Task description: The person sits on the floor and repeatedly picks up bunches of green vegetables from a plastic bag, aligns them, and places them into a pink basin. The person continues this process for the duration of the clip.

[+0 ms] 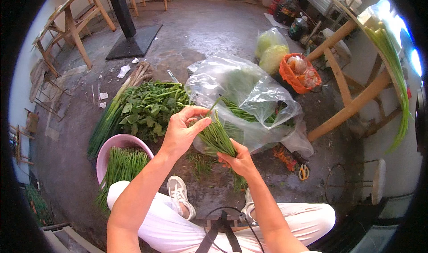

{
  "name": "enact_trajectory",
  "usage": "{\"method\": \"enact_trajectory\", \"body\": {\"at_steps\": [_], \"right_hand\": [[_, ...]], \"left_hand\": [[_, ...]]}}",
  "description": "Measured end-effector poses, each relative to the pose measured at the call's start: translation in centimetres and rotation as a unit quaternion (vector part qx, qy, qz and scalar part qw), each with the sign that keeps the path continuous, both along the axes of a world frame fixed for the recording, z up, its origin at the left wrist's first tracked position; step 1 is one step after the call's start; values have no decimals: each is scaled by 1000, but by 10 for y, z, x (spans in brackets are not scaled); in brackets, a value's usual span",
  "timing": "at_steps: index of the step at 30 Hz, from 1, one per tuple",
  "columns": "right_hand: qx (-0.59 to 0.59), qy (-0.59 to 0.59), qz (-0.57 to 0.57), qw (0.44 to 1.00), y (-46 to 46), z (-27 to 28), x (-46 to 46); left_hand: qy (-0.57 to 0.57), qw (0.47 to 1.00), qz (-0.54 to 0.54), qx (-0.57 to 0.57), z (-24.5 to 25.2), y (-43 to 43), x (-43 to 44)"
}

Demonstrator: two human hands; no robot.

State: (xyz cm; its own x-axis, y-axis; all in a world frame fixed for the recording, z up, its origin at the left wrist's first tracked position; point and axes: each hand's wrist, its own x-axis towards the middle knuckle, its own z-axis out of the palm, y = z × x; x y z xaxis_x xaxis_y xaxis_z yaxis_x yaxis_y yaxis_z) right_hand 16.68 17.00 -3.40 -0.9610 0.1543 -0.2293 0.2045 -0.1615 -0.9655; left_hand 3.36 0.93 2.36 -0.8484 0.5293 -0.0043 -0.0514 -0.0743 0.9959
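Note:
My right hand [235,157] grips a bunch of thin green stalks [217,136], which look like garlic chives, around its lower part. At the bunch's upper end, my left hand [187,127] pinches a stalk between thumb and fingers. Beyond both hands, a large clear plastic bag [244,86] lies open with more green stalks [239,111] inside. To the left stands a pink tub [125,139] holding many similar stalks [125,164]. Loose green trimmings [200,164] lie on the floor below my hands.
Leafy greens [147,111] and long leeks or scallions [108,119] lie on the floor at left. An orange-lined bin [287,71], bagged cabbages [274,52] and a wooden table frame [351,109] are at right. Yellow-handled scissors [303,172] lie near my right foot.

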Motion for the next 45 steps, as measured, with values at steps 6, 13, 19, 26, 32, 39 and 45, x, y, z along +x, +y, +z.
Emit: {"method": "enact_trajectory", "body": {"at_steps": [6, 13, 19, 26, 32, 39, 45], "right_hand": [[-64, -10, 12, 998, 17, -24, 7], [-154, 40, -37, 986, 35, -13, 5], [473, 174, -66, 861, -8, 0, -6], [544, 160, -29, 823, -25, 4, 0], [388, 172, -31, 905, 7, -5, 0], [458, -18, 84, 885, 63, -25, 13], [365, 38, 9, 930, 68, -14, 7]], "left_hand": [[-22, 984, 108, 137, 18, -11, -22], [23, 959, -164, -231, -6, -26, -15], [-236, 946, -83, 208, -24, 16, 28], [-270, 929, -27, 250, -38, 6, 5], [-253, 906, -41, 337, -21, -10, -26], [-107, 964, -8, 244, -14, -29, -52], [-104, 965, 23, 239, -8, -55, -86]]}}
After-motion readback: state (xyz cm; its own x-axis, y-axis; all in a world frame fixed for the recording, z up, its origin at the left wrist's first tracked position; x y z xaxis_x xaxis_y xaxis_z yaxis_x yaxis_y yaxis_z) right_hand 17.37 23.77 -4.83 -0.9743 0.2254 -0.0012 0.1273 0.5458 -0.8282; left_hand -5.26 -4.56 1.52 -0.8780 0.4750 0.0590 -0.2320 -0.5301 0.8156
